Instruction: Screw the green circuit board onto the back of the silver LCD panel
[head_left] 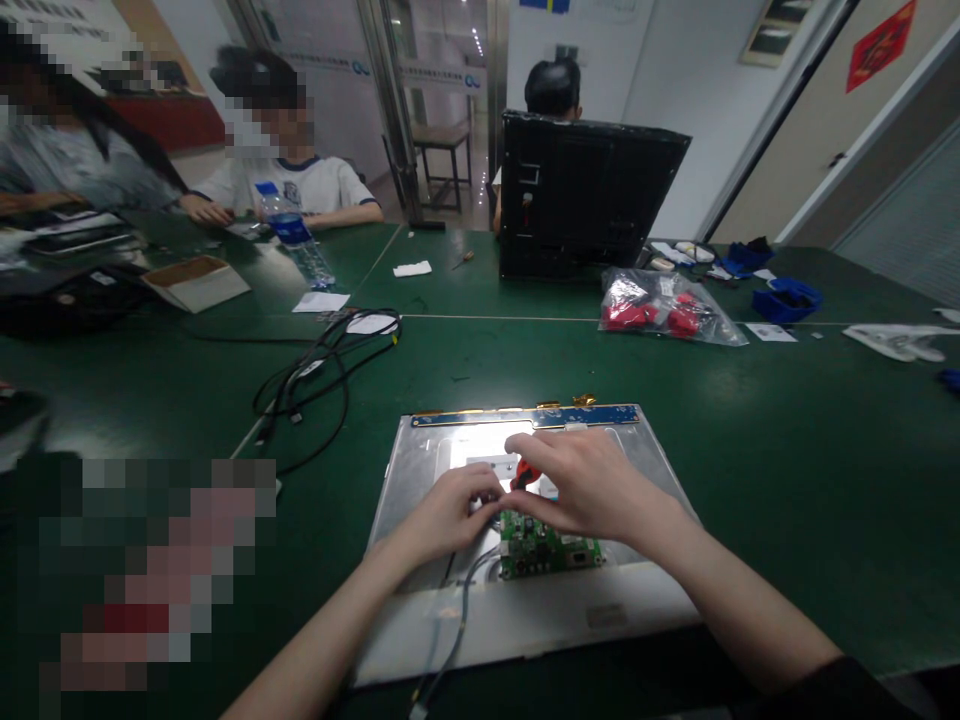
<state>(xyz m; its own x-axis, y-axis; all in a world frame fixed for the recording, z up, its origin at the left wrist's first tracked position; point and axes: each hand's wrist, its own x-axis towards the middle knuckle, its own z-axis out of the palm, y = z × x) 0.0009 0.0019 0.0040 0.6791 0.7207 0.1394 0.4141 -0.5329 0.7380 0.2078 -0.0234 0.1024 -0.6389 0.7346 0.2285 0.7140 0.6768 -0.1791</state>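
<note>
A metal-backed display panel (630, 600) lies on the green table in front of me, with a green circuit board (551, 550) on its back. My right hand (577, 480) is over the board, its fingers closed around a red-and-black screwdriver (525, 472), of which only part of the handle shows. My left hand (457, 505) is at the board's upper left edge, close to the right fingertips. Its fingers are curled, and what they pinch is hidden. A grey cable (463, 610) runs from the board over the panel's near edge. A blue strip board (525, 416) lines the far edge.
Black cables (330, 370) lie coiled on the left. Beyond are a water bottle (296, 235), an open cardboard box (196, 283), an upright black monitor housing (585, 200) and a plastic bag (667, 305) with red items. White gloves (896, 340) lie right. Several people sit around the table.
</note>
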